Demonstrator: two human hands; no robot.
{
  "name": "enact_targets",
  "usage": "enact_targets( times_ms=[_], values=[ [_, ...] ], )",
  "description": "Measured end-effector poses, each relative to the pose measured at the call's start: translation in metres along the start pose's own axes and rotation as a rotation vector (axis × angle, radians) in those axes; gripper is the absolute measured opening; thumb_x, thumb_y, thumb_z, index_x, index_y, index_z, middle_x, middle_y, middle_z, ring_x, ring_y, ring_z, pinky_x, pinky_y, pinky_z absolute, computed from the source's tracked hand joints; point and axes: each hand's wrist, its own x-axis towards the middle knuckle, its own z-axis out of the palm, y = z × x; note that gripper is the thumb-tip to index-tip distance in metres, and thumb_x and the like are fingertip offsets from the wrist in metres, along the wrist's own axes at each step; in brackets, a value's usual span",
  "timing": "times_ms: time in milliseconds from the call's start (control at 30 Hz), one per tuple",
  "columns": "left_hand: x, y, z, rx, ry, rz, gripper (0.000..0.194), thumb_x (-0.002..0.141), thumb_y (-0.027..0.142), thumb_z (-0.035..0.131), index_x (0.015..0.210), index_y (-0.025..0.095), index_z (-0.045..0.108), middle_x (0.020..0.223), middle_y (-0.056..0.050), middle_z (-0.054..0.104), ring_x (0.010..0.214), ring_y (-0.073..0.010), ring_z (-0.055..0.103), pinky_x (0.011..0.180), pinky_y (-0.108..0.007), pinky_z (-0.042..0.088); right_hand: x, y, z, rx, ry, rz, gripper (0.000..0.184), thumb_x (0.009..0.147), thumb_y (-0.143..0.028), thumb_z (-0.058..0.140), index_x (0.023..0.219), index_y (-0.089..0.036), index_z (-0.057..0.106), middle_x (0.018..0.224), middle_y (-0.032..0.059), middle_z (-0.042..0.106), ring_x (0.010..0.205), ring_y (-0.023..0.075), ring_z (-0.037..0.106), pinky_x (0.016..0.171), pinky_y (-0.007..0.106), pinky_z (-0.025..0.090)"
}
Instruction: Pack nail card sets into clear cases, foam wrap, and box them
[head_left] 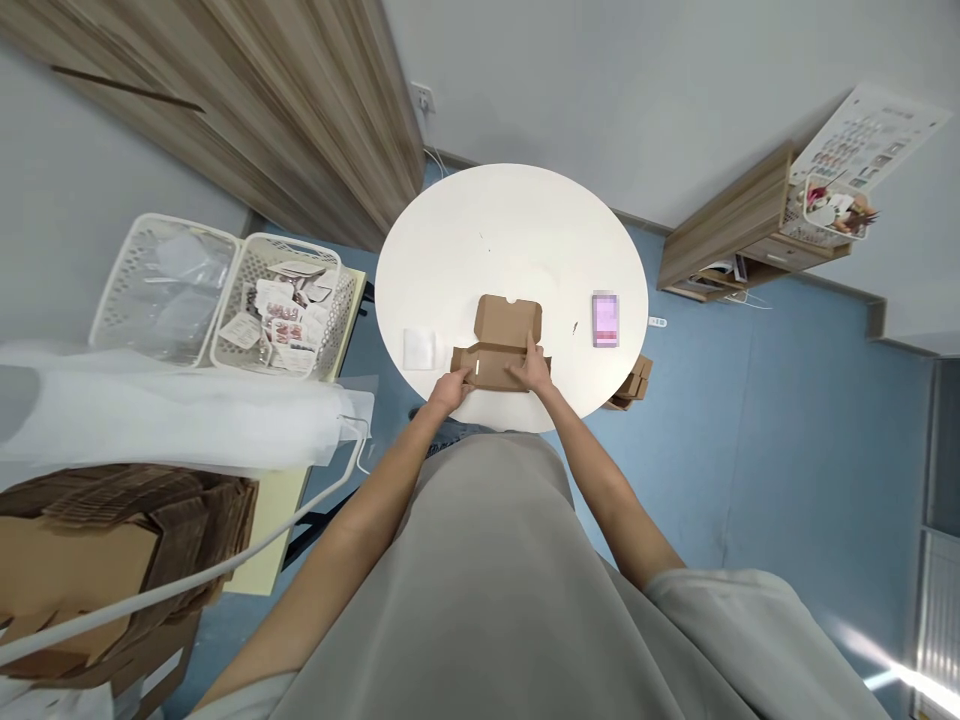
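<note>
A brown cardboard box (508, 321), unfolded with its lid flap standing away from me, lies near the front edge of the round white table (510, 220). My left hand (451, 390) pinches its left side flap, fingers closed on the cardboard. At the box's right end, my right hand (534, 370) grips the side, its thumb over the inner panel and a finger pointing up along the fold. A small white strip shows on the panel near my left fingers. Left of the box lies a flat white translucent packet (418, 349).
A phone-like device with a pink screen (605, 320) rests on the table's right. To the left stand white baskets (225, 243), a white roll of wrap (172, 410) and stacked flat cardboard (75, 560). Folded cardboard (634, 382) sits below the table's right edge.
</note>
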Motion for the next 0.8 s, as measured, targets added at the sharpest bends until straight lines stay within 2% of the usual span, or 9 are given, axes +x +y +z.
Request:
enact_targets(
  times_ms=[100,200,367,500,667,800],
  values=[
    [0.004,-0.001,-0.002,-0.064,0.035,-0.021,0.065,0.097,0.02,0.07,0.16,0.02,0.053,0.143,-0.014,0.075,0.135,-0.0323,0.069,0.114,-0.04,0.051,-0.017,0.009,0.007,-0.074,-0.103,-0.034,0.147,0.075,-0.043,0.097,0.179,-0.026,-0.006,0.175,0.0279,0.019,0.15,0.0406,0.052,0.118,0.049,0.049],
    [0.008,-0.002,-0.001,-0.101,0.072,-0.029,0.08,0.096,0.019,0.072,0.169,0.021,0.04,0.144,-0.013,0.075,0.136,-0.0298,0.069,0.115,-0.039,0.051,-0.027,0.015,0.013,-0.134,-0.147,-0.042,0.156,0.069,-0.046,0.103,0.179,-0.033,-0.007,0.18,0.0284,0.006,0.151,0.0429,0.053,0.116,0.05,0.051],
    [0.019,-0.006,-0.005,-0.142,0.019,-0.014,0.078,0.087,0.018,0.08,0.16,0.02,0.053,0.143,-0.013,0.075,0.129,-0.0275,0.073,0.115,-0.04,0.053,-0.027,0.015,0.015,-0.171,-0.121,-0.025,0.149,0.073,-0.041,0.102,0.179,-0.035,-0.001,0.18,0.0277,0.009,0.147,0.0417,0.058,0.115,0.048,0.053],
    [0.03,-0.002,-0.015,-0.096,-0.034,-0.003,0.08,0.073,0.017,0.089,0.148,0.018,0.062,0.134,-0.015,0.078,0.121,-0.03,0.075,0.108,-0.041,0.057,-0.022,0.014,0.011,-0.204,-0.145,-0.048,0.137,0.079,-0.031,0.096,0.18,-0.033,0.003,0.18,0.0277,0.012,0.146,0.0409,0.059,0.114,0.047,0.053],
    [0.043,0.014,-0.028,-0.003,-0.104,0.041,0.067,0.061,0.021,0.095,0.123,0.023,0.072,0.112,-0.006,0.082,0.109,-0.0288,0.076,0.097,-0.036,0.059,-0.019,0.013,0.005,-0.227,-0.183,-0.041,0.134,0.079,-0.023,0.092,0.18,-0.031,0.004,0.179,0.0281,0.014,0.14,0.0403,0.064,0.111,0.045,0.055],
    [0.046,0.026,-0.032,0.06,-0.127,0.07,0.053,0.061,0.022,0.093,0.111,0.022,0.074,0.098,-0.004,0.08,0.1,-0.0271,0.076,0.086,-0.031,0.058,-0.018,0.011,0.003,-0.23,-0.187,-0.034,0.137,0.077,-0.025,0.094,0.18,-0.032,0.004,0.179,0.0274,0.014,0.138,0.0413,0.065,0.111,0.046,0.055]
  ],
)
